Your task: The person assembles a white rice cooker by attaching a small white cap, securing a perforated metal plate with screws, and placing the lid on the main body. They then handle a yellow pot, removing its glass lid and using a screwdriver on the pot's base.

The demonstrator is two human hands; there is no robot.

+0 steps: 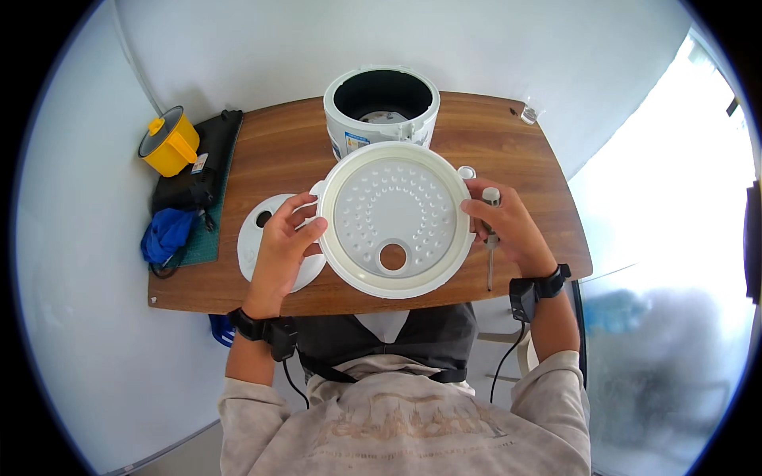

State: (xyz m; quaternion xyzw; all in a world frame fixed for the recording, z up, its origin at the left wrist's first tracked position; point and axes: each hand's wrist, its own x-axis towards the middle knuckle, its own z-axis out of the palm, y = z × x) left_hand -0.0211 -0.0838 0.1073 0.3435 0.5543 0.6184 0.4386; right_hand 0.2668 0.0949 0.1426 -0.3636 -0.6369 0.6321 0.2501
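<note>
My left hand (282, 238) pinches the left edge of a round white rice cooker lid part (357, 202), thumb on its face and fingers at the rim. The part has a dimpled grey-white centre with a round hole near its lower edge. My right hand (514, 222) grips the opposite edge, and a screwdriver (491, 196) with a pale handle is also held there, its shaft pointing toward me. Just beyond the part stands the rice cooker body (341, 131), open at the top with a dark inside. Another white round cover (252, 247) lies partly behind my left hand.
A yellow pot (171, 151) stands at the left on a black case (178, 186). Near it are a blue cloth (168, 234) and a green cutting mat (208, 247). A small clear cup (529, 115) sits at the far right of the wooden table (278, 151).
</note>
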